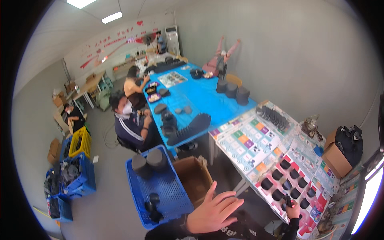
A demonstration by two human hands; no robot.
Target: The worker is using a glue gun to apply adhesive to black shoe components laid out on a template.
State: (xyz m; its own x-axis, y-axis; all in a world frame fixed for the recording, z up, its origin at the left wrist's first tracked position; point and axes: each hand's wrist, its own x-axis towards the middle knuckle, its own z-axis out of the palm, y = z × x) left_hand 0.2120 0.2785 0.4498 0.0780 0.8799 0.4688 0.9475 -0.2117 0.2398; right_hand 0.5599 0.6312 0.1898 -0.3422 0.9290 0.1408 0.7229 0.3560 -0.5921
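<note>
My left hand is raised near the bottom middle, fingers spread, with nothing in it. It is beside the blue plastic crate, which holds two larger dark grey stacks and a few smaller black pieces. At the lower right my right hand is closed around a small black object whose kind I cannot make out. That hand is over the near edge of a paper-covered table. Several black half-moon pieces are laid out in rows there on a red and white sheet.
An open cardboard box stands beside the crate. Beyond is a long blue-covered table with dark stacks. One masked person and others sit along it. More crates stand on the left floor; a carton is at right.
</note>
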